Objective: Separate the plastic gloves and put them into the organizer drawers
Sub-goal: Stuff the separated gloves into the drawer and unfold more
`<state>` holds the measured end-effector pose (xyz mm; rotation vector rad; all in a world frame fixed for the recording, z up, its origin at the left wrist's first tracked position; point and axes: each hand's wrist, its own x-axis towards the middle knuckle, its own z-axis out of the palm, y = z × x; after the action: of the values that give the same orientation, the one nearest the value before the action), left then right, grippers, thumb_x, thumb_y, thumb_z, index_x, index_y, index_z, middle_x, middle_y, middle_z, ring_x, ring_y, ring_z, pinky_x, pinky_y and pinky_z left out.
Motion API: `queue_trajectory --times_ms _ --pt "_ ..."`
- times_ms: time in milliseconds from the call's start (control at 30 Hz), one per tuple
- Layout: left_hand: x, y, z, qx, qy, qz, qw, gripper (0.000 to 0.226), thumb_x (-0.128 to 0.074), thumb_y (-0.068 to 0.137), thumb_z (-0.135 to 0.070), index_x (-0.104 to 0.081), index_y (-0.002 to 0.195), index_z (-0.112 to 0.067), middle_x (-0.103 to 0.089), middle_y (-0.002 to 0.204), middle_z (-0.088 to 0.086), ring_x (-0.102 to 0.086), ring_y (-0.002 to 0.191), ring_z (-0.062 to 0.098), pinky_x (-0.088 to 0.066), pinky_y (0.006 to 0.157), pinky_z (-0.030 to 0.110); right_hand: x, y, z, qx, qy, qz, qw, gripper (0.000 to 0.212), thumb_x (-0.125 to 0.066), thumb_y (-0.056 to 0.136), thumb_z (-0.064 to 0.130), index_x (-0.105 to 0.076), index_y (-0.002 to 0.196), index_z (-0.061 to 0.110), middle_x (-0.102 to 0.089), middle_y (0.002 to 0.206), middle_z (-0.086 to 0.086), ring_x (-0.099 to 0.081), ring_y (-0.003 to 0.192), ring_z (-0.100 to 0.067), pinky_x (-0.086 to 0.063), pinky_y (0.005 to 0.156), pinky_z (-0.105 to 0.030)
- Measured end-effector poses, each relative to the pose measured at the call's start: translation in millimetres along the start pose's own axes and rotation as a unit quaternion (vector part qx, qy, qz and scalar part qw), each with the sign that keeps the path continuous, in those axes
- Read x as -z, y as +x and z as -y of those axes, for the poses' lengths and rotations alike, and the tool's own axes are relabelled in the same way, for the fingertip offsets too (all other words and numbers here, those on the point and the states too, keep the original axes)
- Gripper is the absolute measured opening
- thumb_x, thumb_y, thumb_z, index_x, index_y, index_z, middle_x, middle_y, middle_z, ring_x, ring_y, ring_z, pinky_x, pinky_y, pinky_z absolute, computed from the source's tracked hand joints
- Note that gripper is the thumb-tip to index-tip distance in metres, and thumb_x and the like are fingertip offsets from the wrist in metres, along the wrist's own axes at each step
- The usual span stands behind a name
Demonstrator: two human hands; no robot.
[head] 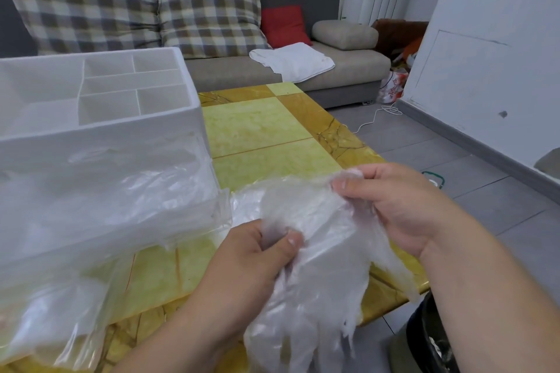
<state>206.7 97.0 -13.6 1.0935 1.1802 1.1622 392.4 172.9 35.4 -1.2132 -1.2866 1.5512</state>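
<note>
A bunch of thin clear plastic gloves [321,275] hangs over the near right part of the table, finger ends pointing down. My left hand [251,263] pinches the bunch at its middle with thumb and fingers. My right hand [394,206] pinches its top edge, up and to the right. The white organizer [194,118] stands at the left, with open compartments on top. Its clear drawer [127,200] is pulled out toward me and holds crumpled clear plastic. A clear plastic bag [57,321] lies at the near left, below the drawer.
The table [266,130] has a yellow and amber tiled top. A grey sofa [348,66] with checked cushions, a red cushion and a white cloth stands behind it. A dark bin [436,342] sits at the table's near right corner. A white cable [375,115] lies on the floor.
</note>
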Motion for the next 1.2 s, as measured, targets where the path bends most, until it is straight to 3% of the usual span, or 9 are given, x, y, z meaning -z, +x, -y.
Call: queue_trajectory --times_ms 167,300,400,567,667,767,833,1000,1200 --pt "5.4 -7.2 -18.1 0.031 -0.082 0.087 0.992 0.029 -0.072 0.080 -0.020 -0.076 0.106 -0.007 -0.074 0.107 0.021 -0.072 0.099 0.035 -0.058 0.085 0.042 0.9 -8.3 10.6 0.024 0.050 0.075 0.996 0.008 -0.074 0.067 0.007 -0.073 0.074 0.004 -0.058 0.065 -0.006 -0.057 0.058 -0.016 -0.050 0.055 -0.023" --pt "3.6 -8.3 -21.1 0.060 -0.113 0.061 0.990 0.023 -0.072 0.083 -0.020 -0.078 0.100 -0.005 -0.074 0.105 0.021 -0.072 0.097 0.035 -0.056 0.088 0.042 -0.4 -11.0 11.5 0.013 0.035 0.101 0.994 0.018 -0.083 0.066 0.003 -0.073 0.080 -0.002 -0.062 0.070 -0.010 -0.060 0.058 -0.017 -0.053 0.055 -0.023" --pt "0.8 -4.9 -6.7 0.075 -0.084 0.025 0.993 0.025 -0.065 0.091 -0.021 -0.077 0.096 0.000 -0.073 0.101 0.026 -0.071 0.088 0.036 -0.052 0.084 0.042 9.4 -5.7 5.8 -0.012 -0.115 0.101 0.988 0.035 -0.089 0.065 0.025 -0.076 0.088 0.002 -0.072 0.086 -0.018 -0.063 0.073 -0.027 -0.050 0.071 -0.035" --pt "11.0 6.0 22.3 0.091 0.017 -0.032 0.995 0.032 -0.068 0.093 -0.029 -0.075 0.084 0.001 -0.073 0.082 0.021 -0.065 0.069 0.026 -0.047 0.063 0.030 23.7 3.7 -9.3 -0.076 -0.361 0.074 0.927 0.013 -0.082 0.076 0.003 -0.073 0.069 0.009 -0.067 0.062 -0.002 -0.057 0.056 -0.013 -0.045 0.057 -0.025" --pt "16.9 8.9 28.8 0.056 0.130 -0.049 0.989 0.049 -0.064 0.082 -0.045 -0.064 0.076 0.003 -0.062 0.067 0.018 -0.055 0.064 0.019 -0.038 0.065 0.035 26.3 19.1 -12.7 -0.073 -0.337 -0.057 0.937 0.014 -0.073 0.081 -0.002 -0.074 0.082 0.012 -0.074 0.067 -0.003 -0.069 0.060 -0.020 -0.059 0.070 -0.036" --pt "16.7 8.2 27.5 0.010 0.231 -0.045 0.972 0.044 -0.064 0.095 -0.030 -0.054 0.062 -0.003 -0.050 0.057 0.000 -0.045 0.057 0.012 -0.033 0.060 0.030 12.7 35.0 -19.2 -0.023 -0.372 -0.149 0.916 0.012 -0.068 0.085 0.009 -0.073 0.078 0.017 -0.075 0.068 0.002 -0.073 0.070 -0.019 -0.056 0.069 -0.033" --pt "15.8 7.8 26.3 -0.012 0.276 -0.033 0.960 0.045 -0.062 0.096 -0.025 -0.047 0.056 -0.011 -0.046 0.053 -0.006 -0.042 0.054 0.008 -0.031 0.058 0.030 -0.5 46.8 -25.2 0.009 -0.391 -0.161 0.906 0.007 -0.068 0.088 0.019 -0.075 0.088 0.018 -0.074 0.082 0.004 -0.069 0.082 -0.021 -0.051 0.070 -0.030" --pt "22.9 12.4 36.7 -0.020 0.331 0.029 0.943 0.040 -0.058 0.098 -0.026 -0.044 0.062 -0.016 -0.041 0.052 -0.008 -0.035 0.053 0.006 -0.028 0.055 0.028 -20.1 76.1 -38.7 -0.039 -0.448 -0.084 0.889 0.065 -0.060 0.096 0.042 -0.040 0.150 0.010 -0.049 0.148 -0.005 -0.049 0.133 -0.024 -0.042 0.106 -0.034" --pt "22.7 14.0 36.0 0.007 0.354 0.050 0.934 0.048 -0.055 0.099 -0.031 -0.041 0.055 -0.018 -0.042 0.051 -0.009 -0.037 0.051 0.005 -0.027 0.053 0.026 -28.3 86.6 -40.7 -0.024 -0.347 -0.140 0.927 0.064 -0.076 0.082 0.020 -0.055 0.141 0.013 -0.063 0.115 -0.002 -0.066 0.107 -0.026 -0.051 0.083 -0.029"
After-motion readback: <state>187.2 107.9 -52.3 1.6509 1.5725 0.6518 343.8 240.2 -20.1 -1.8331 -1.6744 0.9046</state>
